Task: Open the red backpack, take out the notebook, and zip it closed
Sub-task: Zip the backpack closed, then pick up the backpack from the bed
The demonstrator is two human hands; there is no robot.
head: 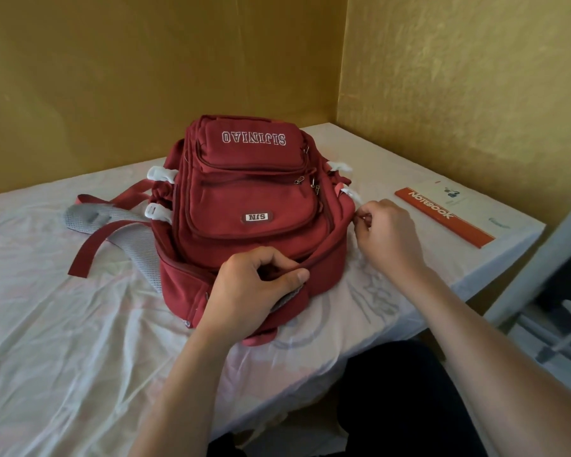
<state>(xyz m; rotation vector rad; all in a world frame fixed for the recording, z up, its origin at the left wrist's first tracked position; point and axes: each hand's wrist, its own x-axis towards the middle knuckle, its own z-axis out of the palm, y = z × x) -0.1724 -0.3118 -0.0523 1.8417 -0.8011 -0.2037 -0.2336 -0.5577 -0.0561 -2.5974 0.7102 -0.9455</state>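
The red backpack (244, 206) lies on its back on the cloth-covered table (80, 324), its top end toward me and white lettering upside down at the far end. My left hand (254, 285) grips the fabric of the bag's near top edge beside the main zip. My right hand (388, 232) is at the bag's right side, fingers pinched on what appears to be the zipper pull; the pull itself is hidden by my fingers. The notebook (449, 214), white with a red-orange spine strip, lies flat on the table to the right of the bag.
Grey mesh shoulder straps (112, 225) and red webbing spread out to the left of the bag. Yellow walls close the back and right. The table's right edge (495, 268) drops off near a white chair frame (541, 291). My dark-clothed legs are below the table's near edge.
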